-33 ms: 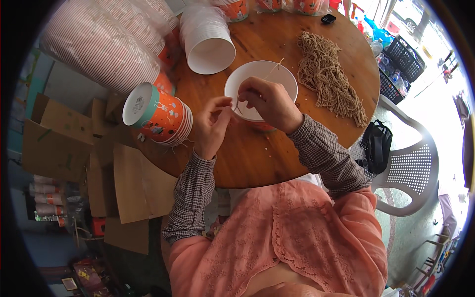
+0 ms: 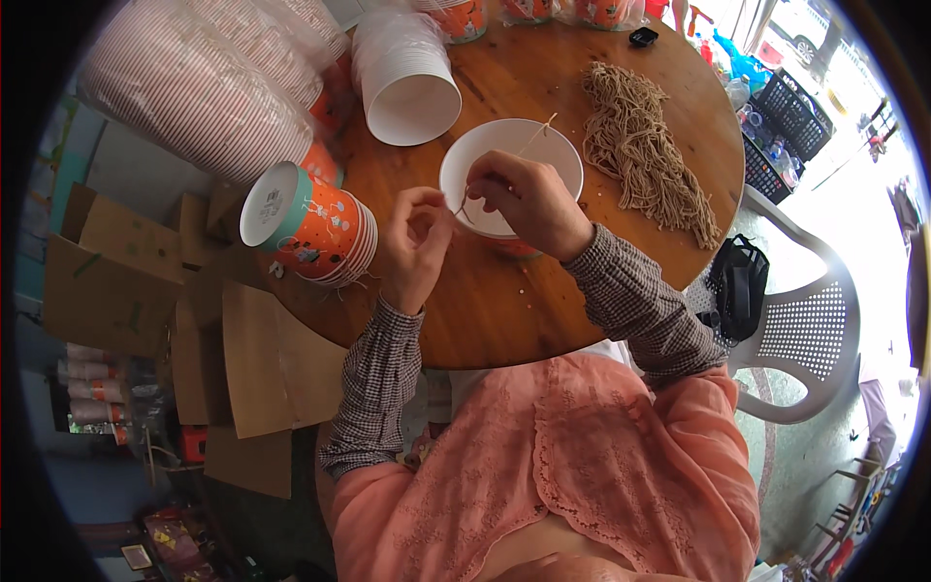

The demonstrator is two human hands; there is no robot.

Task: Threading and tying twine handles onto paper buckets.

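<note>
In front of me on the round wooden table stands a paper bucket [image 2: 495, 136], white inside and orange outside. Over its near rim, my left hand [image 2: 417, 247] pinches one end of a thin beige string [image 2: 463, 207] between thumb and fingertips. My right hand [image 2: 538, 199] is closed on the same string, its fingers curled and partly hidden behind the back of the hand. A length of this cord sticks up past the right hand inside the bucket. To the right lies a loose bundle of beige cords [image 2: 645, 145].
At the left edge of the table, a short stack of orange buckets [image 2: 325, 223] lies tipped over. Plastic-wrapped bucket stacks [image 2: 208, 87] and white nested buckets [image 2: 412, 102] stand behind. Cardboard boxes [image 2: 257, 359] sit at lower left, a plastic chair [image 2: 805, 330] at right.
My left hand has shifted very slightly at the fingertips, around the string. My right hand, the bucket and the cord bundle have stayed in place.
</note>
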